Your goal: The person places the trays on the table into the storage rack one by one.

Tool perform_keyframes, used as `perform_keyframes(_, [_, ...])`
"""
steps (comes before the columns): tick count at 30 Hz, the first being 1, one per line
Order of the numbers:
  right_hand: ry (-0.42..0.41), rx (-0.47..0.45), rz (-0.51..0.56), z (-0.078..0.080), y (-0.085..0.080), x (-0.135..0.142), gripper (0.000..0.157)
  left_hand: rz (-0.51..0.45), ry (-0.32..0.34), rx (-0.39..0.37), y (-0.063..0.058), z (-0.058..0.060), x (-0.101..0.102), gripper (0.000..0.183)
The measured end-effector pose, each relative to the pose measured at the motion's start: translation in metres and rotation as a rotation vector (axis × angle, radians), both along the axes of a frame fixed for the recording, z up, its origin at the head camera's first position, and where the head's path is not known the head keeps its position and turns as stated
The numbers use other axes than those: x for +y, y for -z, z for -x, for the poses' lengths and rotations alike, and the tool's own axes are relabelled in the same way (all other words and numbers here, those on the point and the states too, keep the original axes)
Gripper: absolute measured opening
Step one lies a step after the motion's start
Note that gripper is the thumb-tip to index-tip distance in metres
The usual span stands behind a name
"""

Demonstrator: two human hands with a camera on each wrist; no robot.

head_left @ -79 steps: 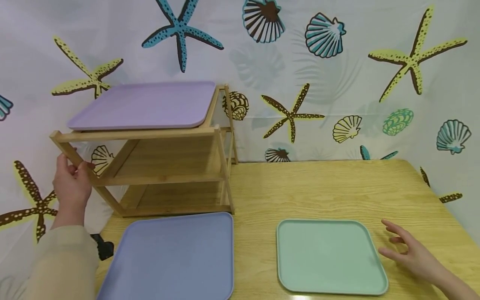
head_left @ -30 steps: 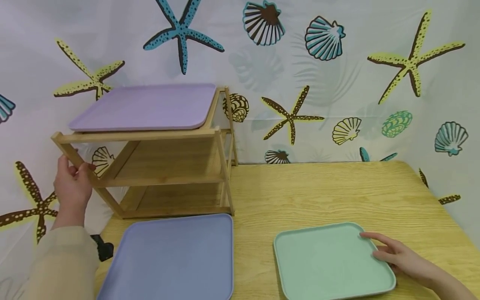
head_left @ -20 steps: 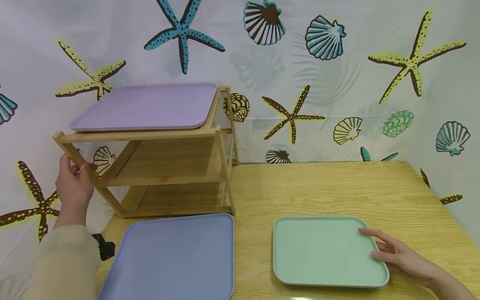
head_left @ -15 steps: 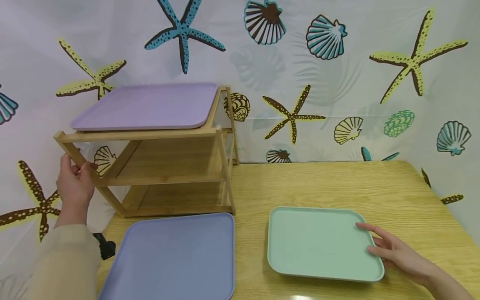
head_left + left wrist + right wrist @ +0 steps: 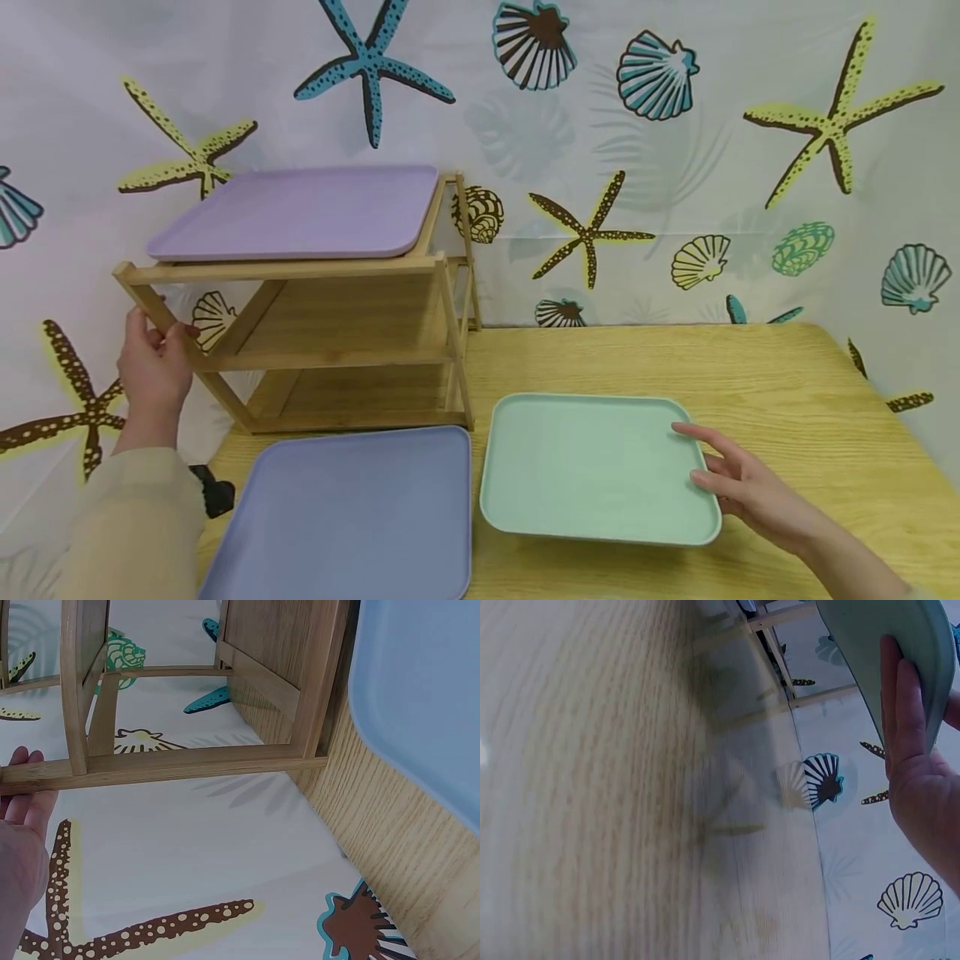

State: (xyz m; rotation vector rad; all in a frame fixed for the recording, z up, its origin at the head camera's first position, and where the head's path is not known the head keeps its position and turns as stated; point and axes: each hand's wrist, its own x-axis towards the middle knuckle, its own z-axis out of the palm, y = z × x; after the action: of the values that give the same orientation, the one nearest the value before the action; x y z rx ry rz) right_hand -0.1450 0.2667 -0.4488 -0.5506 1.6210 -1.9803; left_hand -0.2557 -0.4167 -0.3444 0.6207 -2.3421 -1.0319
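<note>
My left hand [image 5: 156, 367] grips the front left post of a wooden shelf rack [image 5: 330, 360], fingers wrapped round the slat, as the left wrist view also shows. In my right hand [image 5: 750, 483] is a mint green tray [image 5: 600, 467], pinched at its right edge with thumb and a finger above and other fingers underneath. The tray is lifted off the table; the right wrist view shows its underside [image 5: 900, 645] with fingers flat against it. A lavender tray [image 5: 300, 212] lies on the rack's top tier. Flat on the table before the rack is a blue tray [image 5: 360, 512].
The rack's middle shelf [image 5: 345, 321] and lower shelf [image 5: 367, 392] face the front. Behind the wooden table [image 5: 637, 358] hangs a white curtain [image 5: 600, 167] printed with shells and starfish. A small black object [image 5: 213, 492] sits left of the blue tray.
My right hand has reached the mint green tray, taken its right edge, lifted it and carried it leftward towards the rack and blue tray. My left hand keeps its hold on the rack.
</note>
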Motion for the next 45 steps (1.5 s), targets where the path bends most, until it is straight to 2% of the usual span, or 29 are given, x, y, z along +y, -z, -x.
perform_keyframes(6, [-0.037,0.006,0.043,0.003,-0.007,-0.024,0.054,-0.008,0.023,0.009,-0.001,0.000,0.001,0.047])
perform_keyframes(14, [-0.055,0.029,0.075,0.009,-0.017,-0.065,0.050,0.006,0.022,0.002,0.000,-0.001,-0.002,0.046])
perform_keyframes(24, [-0.029,0.057,0.113,0.015,-0.024,-0.114,0.051,0.028,0.034,0.003,0.000,-0.004,-0.001,0.045])
perform_keyframes(36, [0.094,0.076,0.155,0.019,-0.040,-0.172,0.056,0.030,0.042,-0.005,0.000,-0.003,-0.002,0.046])
perform_keyframes(45, [0.182,0.073,0.140,0.020,-0.049,-0.222,0.057,0.011,0.040,0.002,0.000,-0.002,-0.001,0.045])
